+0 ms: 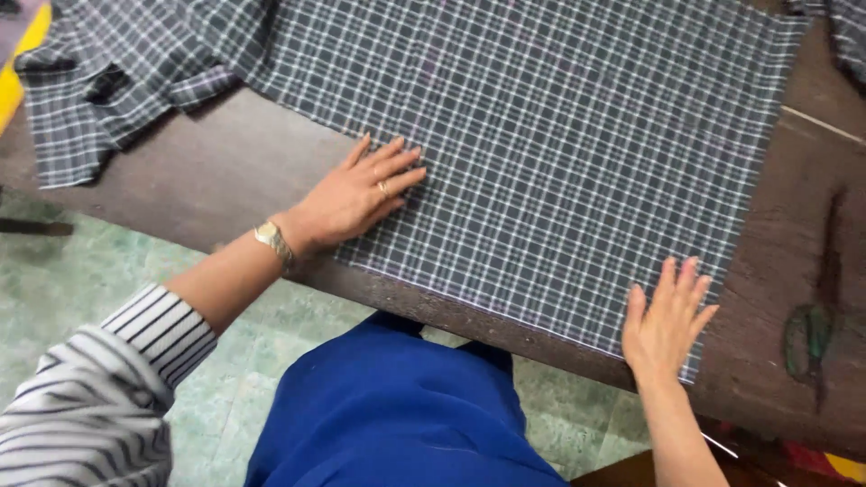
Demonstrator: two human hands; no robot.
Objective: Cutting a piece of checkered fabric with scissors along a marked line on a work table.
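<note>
A: We log the dark wooden table (225,171) first; the grey checked cloth (559,135) lies spread flat across it, near edge along the table's front.

B: We note a bunched piece of the same check (99,81) at far left.

A: Left hand (356,194) lies flat, fingers together, on the cloth's left edge. Right hand (667,320) lies flat, fingers spread, on the near right corner. Neither grips.

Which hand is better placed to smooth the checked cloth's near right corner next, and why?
Right. The right hand lies flat on the checked cloth at that corner by the table edge; the left hand presses the cloth's left edge, farther away.
</note>
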